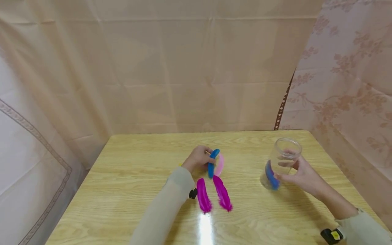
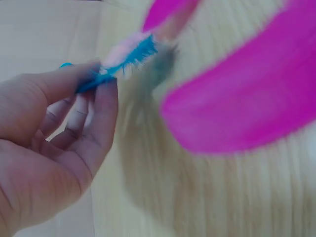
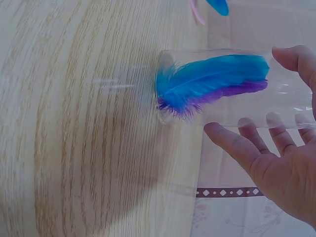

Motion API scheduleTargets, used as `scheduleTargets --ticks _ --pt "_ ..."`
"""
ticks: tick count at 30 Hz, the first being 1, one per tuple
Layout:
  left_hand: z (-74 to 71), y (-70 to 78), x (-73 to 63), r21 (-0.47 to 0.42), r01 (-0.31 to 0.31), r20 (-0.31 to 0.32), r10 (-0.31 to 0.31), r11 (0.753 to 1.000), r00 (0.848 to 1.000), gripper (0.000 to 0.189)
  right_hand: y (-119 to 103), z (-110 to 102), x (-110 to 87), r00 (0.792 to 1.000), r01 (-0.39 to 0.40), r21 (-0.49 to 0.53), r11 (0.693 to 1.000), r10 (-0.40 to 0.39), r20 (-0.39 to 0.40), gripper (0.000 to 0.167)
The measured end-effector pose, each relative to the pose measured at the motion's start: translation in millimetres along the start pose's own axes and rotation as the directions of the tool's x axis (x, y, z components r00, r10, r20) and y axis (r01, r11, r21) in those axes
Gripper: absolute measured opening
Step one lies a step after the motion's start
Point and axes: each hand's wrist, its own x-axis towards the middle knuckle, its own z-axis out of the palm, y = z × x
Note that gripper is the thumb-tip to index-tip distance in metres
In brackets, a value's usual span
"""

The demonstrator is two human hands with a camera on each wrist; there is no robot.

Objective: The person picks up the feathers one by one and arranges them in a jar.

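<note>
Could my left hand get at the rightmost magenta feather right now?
Probably yes: that magenta feather lies uncovered on the table, close to your left hand. The hand pinches a blue feather, though, so it may need to release that first.

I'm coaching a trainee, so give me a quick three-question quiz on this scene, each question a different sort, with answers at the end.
1. True or false: the jar in the right hand is empty.
2. The left hand pinches a feather of which colour: (a) blue, (b) purple, (c) magenta?
3. How many magenta feathers lie on the table?

Key:
1. False; a blue feather and a purple feather are inside.
2. (a).
3. Two.
</note>
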Motion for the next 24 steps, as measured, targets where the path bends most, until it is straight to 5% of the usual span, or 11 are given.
scheduleTargets --ticks 7,24 --pt "5.0 19.0 -0.6 -0.211 -0.010 0.046 0.021 0.977 0.999 0.033 -1.4 -1.5 -3.2 1.000 -0.013 -0.023 1.000 0.013 -0.003 0.085" --pt "-0.7 31.0 -7.7 -0.261 -0.078 0.048 0.094 0.962 0.994 0.030 -2.5 -2.2 -3.6 1.000 0.009 -0.024 1.000 -0.009 -0.003 0.085"
